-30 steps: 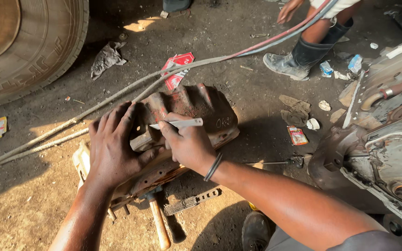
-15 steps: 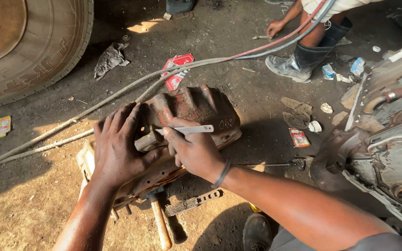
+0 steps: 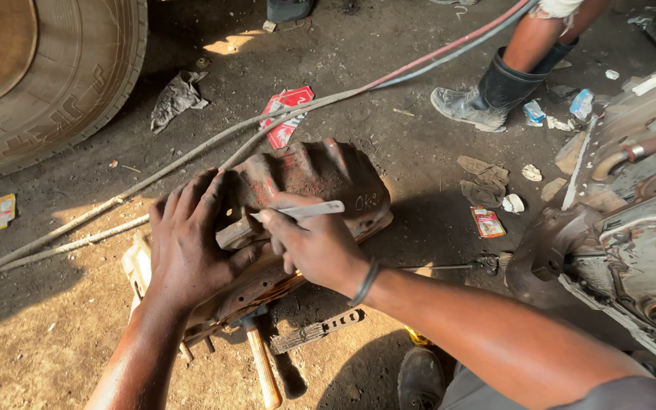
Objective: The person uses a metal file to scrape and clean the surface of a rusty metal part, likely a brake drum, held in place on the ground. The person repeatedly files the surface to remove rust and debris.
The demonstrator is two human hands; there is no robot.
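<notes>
Rusty ribbed metal cover [image 3: 320,178] lies on the dirt ground [image 3: 55,319] at frame centre, reddish and grimy, propped on a pale slab [image 3: 137,267] that shows at its 8 o'clock edge. Left hand [image 3: 191,247] lies flat on the cover's left end, fingers spread, palm pressing down, gripping nothing. Right hand [image 3: 313,243] is closed around a slim pale marking stick [image 3: 301,211], held like a pen; the stick lies nearly level over the cover's top, its free end pointing to 3 o'clock. Dark band [image 3: 366,282] on the right wrist. A wooden-handled hammer [image 3: 261,364] lies at 6 o'clock from the cover, just beside a flat toothed metal bar [image 3: 314,332]. Hoses [image 3: 191,156], pale and red, run across the ground from 9 o'clock past the cover toward 1 o'clock. Red packet [image 3: 288,114] at 12 o'clock, touching the hoses. Large tyre [image 3: 77,83] at 10 o'clock, well apart. Another person's booted leg [image 3: 495,87] stands at 1 o'clock. Big greasy machine casing [image 3: 632,250] at 3 o'clock, a small packet [image 3: 487,222] between it and the cover.
</notes>
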